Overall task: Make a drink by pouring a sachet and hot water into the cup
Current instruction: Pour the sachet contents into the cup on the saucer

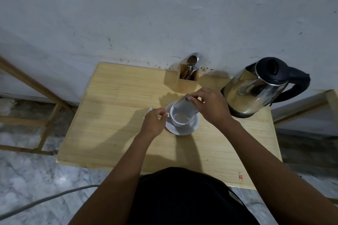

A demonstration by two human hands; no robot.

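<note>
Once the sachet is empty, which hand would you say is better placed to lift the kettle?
Probably the right. The right hand, holding the sachet over the cup, sits beside the kettle on that side; the left hand steadies the cup at its handle, farther away.

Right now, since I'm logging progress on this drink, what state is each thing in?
Cup: upright on its saucer, handle held by the left hand, something pale inside.
Sachet: tipped mouth-down over the cup, pinched by the right hand.
Kettle: upright, lid shut, untouched.
Spoons: standing in the wooden holder by the wall.
</note>
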